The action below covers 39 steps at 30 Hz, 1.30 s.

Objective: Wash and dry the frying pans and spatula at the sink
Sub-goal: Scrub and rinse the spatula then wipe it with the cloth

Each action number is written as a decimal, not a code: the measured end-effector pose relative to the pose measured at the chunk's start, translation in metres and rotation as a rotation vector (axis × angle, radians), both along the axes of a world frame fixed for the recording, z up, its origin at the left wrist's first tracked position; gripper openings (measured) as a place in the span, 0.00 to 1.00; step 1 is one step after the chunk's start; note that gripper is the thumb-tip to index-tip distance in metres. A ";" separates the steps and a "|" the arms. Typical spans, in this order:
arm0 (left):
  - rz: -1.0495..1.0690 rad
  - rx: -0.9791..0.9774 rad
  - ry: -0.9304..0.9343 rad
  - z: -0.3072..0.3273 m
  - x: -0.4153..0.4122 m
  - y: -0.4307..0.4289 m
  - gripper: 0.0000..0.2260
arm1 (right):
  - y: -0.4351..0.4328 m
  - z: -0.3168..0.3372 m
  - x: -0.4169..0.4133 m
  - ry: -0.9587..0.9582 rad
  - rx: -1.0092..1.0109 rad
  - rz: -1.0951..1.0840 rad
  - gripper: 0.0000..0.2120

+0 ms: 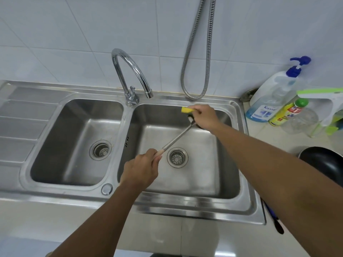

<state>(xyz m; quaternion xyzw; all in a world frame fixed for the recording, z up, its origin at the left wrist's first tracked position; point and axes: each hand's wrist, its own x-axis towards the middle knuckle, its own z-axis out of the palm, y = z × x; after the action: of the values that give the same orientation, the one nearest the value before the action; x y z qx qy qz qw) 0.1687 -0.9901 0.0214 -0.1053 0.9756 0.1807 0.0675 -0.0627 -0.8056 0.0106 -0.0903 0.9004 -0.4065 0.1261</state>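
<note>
Spatula: I have the spatula (178,136) slanted in the air above the right basin (194,175). Its pale handle end is low and near, and the metal shaft rises to the dark head by the far right corner. I cannot see it touching any steel.
Left hand: the left hand (141,169) is wrapped fully and firmly round the pale handle end. I judge it braces the long lever while the far end is scrubbed.
Right hand: the right hand (206,117) has its fingers closed on the sponge, pressing it against the spatula head, which it mostly hides from me.
Sponge: one yellow corner of the sponge (186,109) pokes out past the fingers. I cannot tell whether it is soapy.
Basin: it lies under the whole job, so drips fall toward the drain (177,157) rather than onto the counter.
Tap: the spout of the tap (128,71) ends at the right basin's back edge, and I can make out no water running. I read this as the scrubbing step, with the rinse yet to come.
Frying pan: one dark frying pan (323,160) sits on the counter just right of the sink, partly behind the right forearm and within easy reach. I see no second pan.
Bottles: a pump bottle (272,97) and a yellow bottle (285,112) stand at the back right, on the sponge hand's side.
Draining board: the ribbed draining board (24,123) at the far left looks to me like the likely spot for washed things.
Progress: early, by my judgement.
</note>
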 end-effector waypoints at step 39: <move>0.475 0.827 -0.200 -0.007 -0.002 0.085 0.20 | 0.130 0.013 0.023 0.414 0.165 0.308 0.15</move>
<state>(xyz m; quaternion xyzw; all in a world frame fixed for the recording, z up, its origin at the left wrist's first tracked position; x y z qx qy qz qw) 0.1672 -0.9055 0.0144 -0.3061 0.7599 0.5524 0.1542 -0.0395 -0.6759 0.0241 -0.2968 0.9128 -0.2806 0.0068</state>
